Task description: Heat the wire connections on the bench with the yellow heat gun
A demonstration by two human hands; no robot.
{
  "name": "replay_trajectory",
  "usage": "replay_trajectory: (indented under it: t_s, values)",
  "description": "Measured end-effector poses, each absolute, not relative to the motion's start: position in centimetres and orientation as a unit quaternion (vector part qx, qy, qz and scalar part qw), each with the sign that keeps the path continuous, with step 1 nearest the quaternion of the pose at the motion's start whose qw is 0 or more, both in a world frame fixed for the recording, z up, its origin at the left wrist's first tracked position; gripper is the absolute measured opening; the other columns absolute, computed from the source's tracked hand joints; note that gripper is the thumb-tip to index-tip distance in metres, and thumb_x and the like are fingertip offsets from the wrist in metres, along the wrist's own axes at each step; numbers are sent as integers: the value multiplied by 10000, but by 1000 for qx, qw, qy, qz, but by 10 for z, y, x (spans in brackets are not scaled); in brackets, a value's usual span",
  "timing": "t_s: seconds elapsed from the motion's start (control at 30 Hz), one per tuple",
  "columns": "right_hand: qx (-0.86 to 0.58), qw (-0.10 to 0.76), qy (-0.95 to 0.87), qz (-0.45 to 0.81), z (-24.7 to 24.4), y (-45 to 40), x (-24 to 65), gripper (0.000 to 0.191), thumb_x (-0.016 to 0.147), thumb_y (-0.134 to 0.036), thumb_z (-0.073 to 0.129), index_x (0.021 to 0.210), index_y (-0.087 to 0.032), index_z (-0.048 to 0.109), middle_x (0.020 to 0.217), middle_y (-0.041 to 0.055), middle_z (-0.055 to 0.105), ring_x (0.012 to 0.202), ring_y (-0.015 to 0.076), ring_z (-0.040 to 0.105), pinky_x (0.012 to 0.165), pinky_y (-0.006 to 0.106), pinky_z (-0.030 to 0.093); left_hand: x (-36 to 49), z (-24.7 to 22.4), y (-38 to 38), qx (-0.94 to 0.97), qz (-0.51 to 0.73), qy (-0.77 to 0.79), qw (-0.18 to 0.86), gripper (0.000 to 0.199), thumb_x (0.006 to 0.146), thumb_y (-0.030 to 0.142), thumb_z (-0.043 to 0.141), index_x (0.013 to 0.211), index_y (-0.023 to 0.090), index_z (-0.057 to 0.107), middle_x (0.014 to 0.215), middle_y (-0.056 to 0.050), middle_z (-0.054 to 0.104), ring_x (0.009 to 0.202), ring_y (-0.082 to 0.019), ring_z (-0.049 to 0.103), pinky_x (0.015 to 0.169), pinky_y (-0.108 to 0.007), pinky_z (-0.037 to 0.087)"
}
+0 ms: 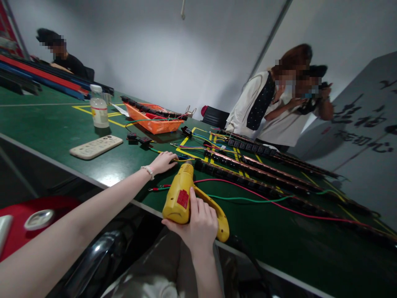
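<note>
My right hand (200, 217) is wrapped around a yellow heat gun (177, 192) with a red label. Its nozzle points away from me, close to the wires (186, 159) at the end of a black strip (229, 173). My left hand (163, 162) rests at the table, fingers closed over those wires just left of the nozzle; the fingertips are partly hidden. Black connectors (144, 141) on a green wire lie beyond my left hand. Beside the gun, a red wire (248, 189) and a green wire (245, 199) run off to the right, with small red ends at the left.
On the green table (56, 120) are a beige remote-like device (96, 147), a bottle (99, 108) and an orange basket (155, 124) holding strips. More strips (263, 165) lie right. Two people (279, 103) stand across the table; another person (70, 62) sits far left.
</note>
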State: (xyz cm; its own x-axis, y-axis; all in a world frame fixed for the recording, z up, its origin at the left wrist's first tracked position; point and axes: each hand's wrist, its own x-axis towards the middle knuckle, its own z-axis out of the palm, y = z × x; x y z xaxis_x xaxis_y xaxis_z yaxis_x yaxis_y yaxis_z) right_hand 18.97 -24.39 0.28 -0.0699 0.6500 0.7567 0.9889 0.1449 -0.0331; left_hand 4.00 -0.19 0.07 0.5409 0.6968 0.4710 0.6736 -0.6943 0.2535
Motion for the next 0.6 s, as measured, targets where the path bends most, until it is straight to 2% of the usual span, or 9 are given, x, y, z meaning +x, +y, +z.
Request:
replay_trajectory:
  t_s: [0.17, 0.3, 0.6]
  values:
    - [-594, 321, -689, -264, 3, -243, 194, 988, 671, -843, 364, 1314, -100, 466, 833, 80, 585, 752, 199, 511, 695, 346, 307, 27, 12, -20, 881, 301, 356, 84, 282, 876, 366, 416, 922, 217, 650, 938, -42, 649, 870, -184, 571, 778, -286, 429]
    - [-581, 331, -692, -271, 6, -242, 206, 1016, 639, -872, 357, 1296, -110, 492, 844, 74, 593, 754, 191, 511, 715, 342, 317, 17, 13, -28, 877, 317, 346, 108, 281, 867, 371, 426, 943, 220, 649, 979, -38, 628, 888, -171, 569, 806, -278, 440]
    - [-602, 318, -694, -234, 13, -247, 213, 1011, 648, -849, 403, 1332, -107, 445, 866, 66, 595, 787, 201, 509, 745, 343, 331, 20, 15, -33, 881, 348, 312, 65, 256, 862, 340, 438, 886, 193, 646, 927, -57, 597, 884, -174, 547, 823, -286, 431]
